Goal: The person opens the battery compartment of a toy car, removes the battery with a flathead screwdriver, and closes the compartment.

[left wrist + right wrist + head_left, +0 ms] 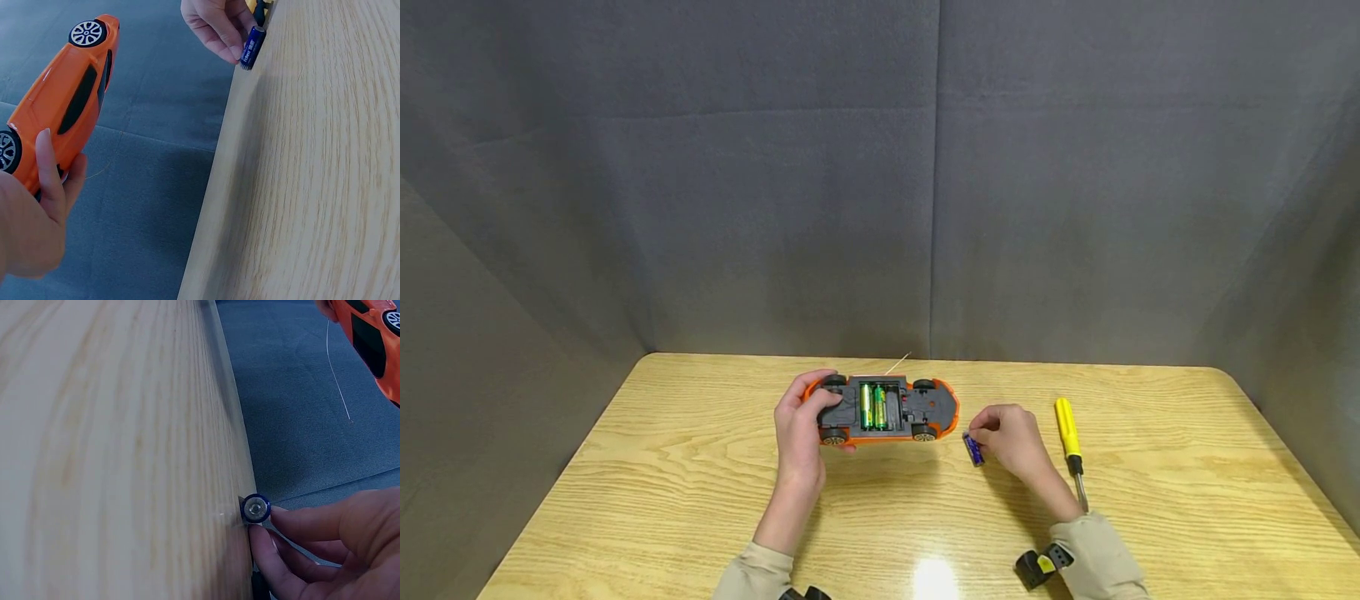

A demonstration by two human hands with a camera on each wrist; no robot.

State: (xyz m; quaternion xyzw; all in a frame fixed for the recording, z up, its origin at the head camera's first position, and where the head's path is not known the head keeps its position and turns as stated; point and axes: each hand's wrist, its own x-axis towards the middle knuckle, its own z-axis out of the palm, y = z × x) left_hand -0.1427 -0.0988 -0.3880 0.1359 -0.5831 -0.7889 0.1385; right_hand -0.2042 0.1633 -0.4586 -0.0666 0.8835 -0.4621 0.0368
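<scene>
My left hand [799, 437] grips an orange toy car [932, 404] by one end, thumb on its dark underside. The car is held upside down above the table, its open battery compartment facing up. Two green batteries [873, 407] lie side by side in it, beside a dark slot. In the left wrist view the car's orange side and wheels show. My right hand [1013, 437], just right of the car, pinches a blue battery [973, 450] at the fingertips, close to the tabletop. The right wrist view shows that battery [255, 508] end-on at thumb and forefinger.
A screwdriver [1067, 429] with a yellow handle lies on the wooden table [685, 475] to the right of my right hand. A thin wire antenna [898, 363] sticks out from the car's far side. Grey cloth [790, 208] stands behind the table and along its sides.
</scene>
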